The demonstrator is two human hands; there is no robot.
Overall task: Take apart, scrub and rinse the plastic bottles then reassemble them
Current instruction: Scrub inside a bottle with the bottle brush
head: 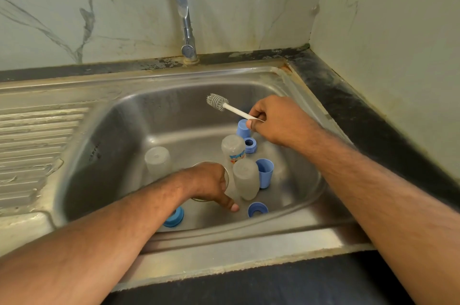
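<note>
Three translucent plastic bottles stand upside down in the sink (104, 130): one at the left (158, 160), one with a coloured label (232, 147) and one in front of it (245, 181). Blue parts lie around them: a cap (242, 128), a ring (249, 144), a cup-shaped cover (265, 172), and two more rings (257, 209) (174, 217). My right hand (276, 120) pinches the white handle of a grey bottle brush (217, 102) above the basin. My left hand (211, 185) reaches down over the drain beside the front bottle and holds nothing that I can see; its fingers are partly hidden.
A chrome tap (185, 18) rises behind the basin, with no water running. A ribbed draining board (37, 142) lies to the left. Dark counter (361, 110) runs along the right wall and in front of the sink.
</note>
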